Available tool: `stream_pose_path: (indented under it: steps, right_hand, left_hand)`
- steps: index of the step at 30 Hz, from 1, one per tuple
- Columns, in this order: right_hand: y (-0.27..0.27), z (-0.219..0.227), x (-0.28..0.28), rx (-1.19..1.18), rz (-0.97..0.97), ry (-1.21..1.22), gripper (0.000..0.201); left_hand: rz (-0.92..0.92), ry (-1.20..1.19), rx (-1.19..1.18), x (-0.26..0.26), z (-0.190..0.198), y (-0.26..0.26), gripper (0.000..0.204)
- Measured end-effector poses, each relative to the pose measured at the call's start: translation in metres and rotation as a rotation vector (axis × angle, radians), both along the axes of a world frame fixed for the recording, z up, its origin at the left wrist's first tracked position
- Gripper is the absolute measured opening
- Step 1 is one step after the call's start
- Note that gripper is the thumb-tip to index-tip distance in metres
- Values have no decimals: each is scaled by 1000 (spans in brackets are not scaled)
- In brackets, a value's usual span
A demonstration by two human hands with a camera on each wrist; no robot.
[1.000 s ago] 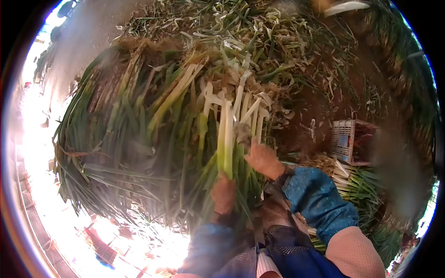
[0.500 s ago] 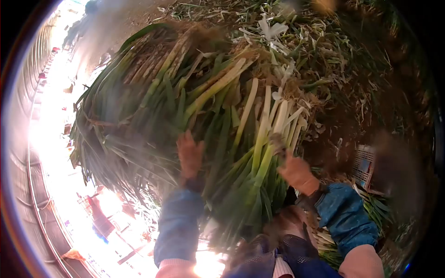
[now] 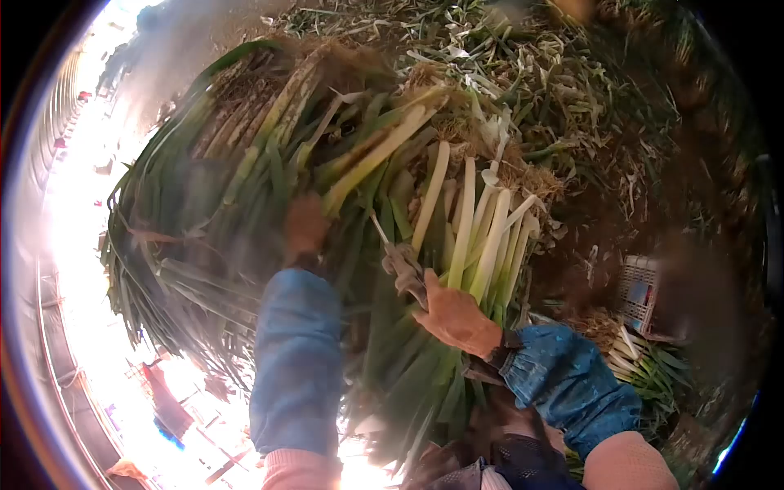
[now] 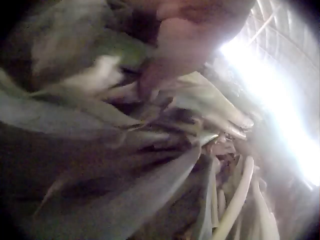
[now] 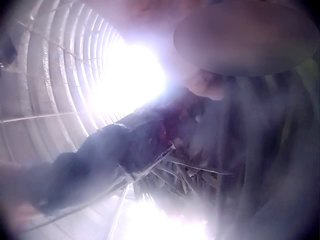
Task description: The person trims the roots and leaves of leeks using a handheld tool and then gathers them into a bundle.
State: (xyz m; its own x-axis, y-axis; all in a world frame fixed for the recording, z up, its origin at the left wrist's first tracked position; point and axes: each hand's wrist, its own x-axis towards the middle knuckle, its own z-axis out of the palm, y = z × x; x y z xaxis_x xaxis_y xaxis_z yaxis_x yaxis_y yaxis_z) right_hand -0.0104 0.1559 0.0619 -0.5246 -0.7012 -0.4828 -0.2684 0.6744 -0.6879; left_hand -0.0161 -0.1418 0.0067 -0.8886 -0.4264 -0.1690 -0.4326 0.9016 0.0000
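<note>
A big heap of leeks [image 3: 269, 163] lies in front of me, green leaves towards me and white stems with roots pointing away. My left hand [image 3: 306, 224] reaches into the green leaves beside a thick pale leek [image 3: 376, 155]; it is blurred, so its grip is unclear. In the left wrist view a finger [image 4: 165, 45] presses among the leek leaves [image 4: 125, 165]. My right hand [image 3: 453, 314] grips a small knife [image 3: 398, 263], blade pointing up and left, next to several cleaned white leek stems [image 3: 482, 237]. The right wrist view is washed out by glare.
Leek trimmings and peelings [image 3: 523, 57] litter the brown soil [image 3: 621, 212] behind the heap. A white plastic crate [image 3: 639, 292] stands at the right, with more leeks [image 3: 633, 355] lying below it. Bright greenhouse framing [image 3: 57, 269] runs along the left.
My left hand has moved up and left, deeper into the leaves. My right hand with the knife has shifted left and slightly down, in front of the white stems.
</note>
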Motion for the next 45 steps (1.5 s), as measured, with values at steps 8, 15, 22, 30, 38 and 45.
stream_pose_path:
  steps: [8, 15, 22, 30, 38, 45]
  right_hand:
    - [56, 4, 26, 17, -149, -139, 70]
    - [101, 15, 45, 39, -202, -4, 73]
    - [138, 48, 54, 158, -97, -162, 72]
    - [95, 8, 49, 30, 6, -71, 65]
    - [97, 32, 55, 109, -23, -257, 65]
    - [70, -6, 34, 42, -128, -64, 63]
  left_hand:
    - [59, -410, 82, 42, 10, 38, 30]
    - [305, -139, 1026, 45, 17, 134, 40]
    - [237, 171, 667, 101, -22, 168, 32]
    - [267, 200, 374, 124, 2, 219, 29]
    - [337, 177, 436, 102, -32, 186, 33]
    - [376, 62, 527, 73, 4, 193, 41]
